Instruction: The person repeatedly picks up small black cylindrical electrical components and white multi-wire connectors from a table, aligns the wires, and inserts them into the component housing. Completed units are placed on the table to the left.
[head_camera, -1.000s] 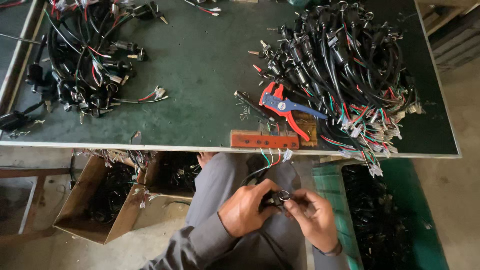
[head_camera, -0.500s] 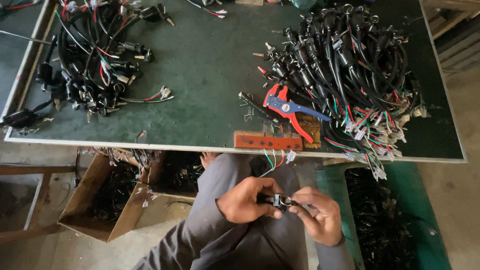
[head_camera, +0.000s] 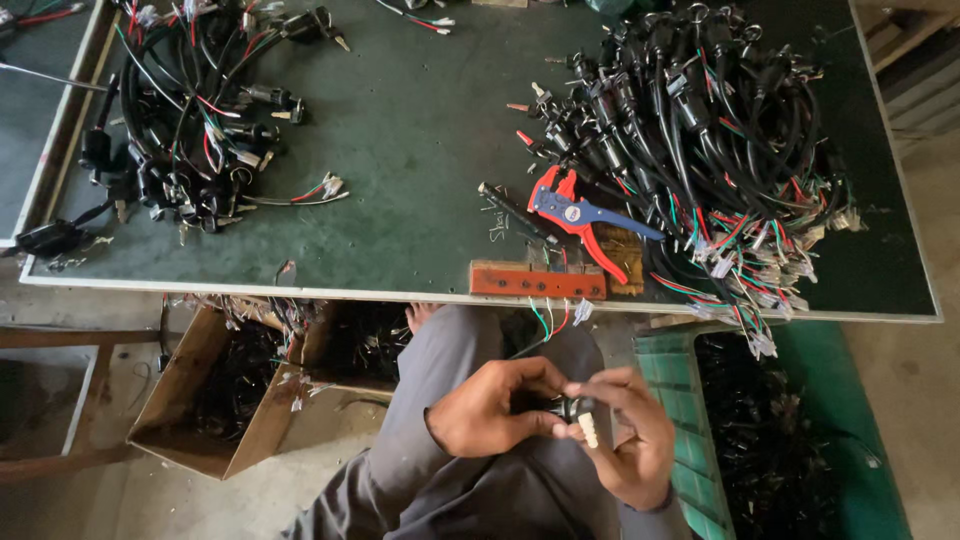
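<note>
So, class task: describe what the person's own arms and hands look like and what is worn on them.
Both hands, left hand and right hand, are bare: no gloves, and no rings or watch can be made out. Grey long sleeves reach down to the wrists.

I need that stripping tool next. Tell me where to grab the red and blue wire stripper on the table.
Take the wire stripper by its two handles, the blue one and the red one, which splay toward the table's near right. Come from that side: its red head points up-left toward loose wires, and the big wire bundle crowds its far side.
</note>
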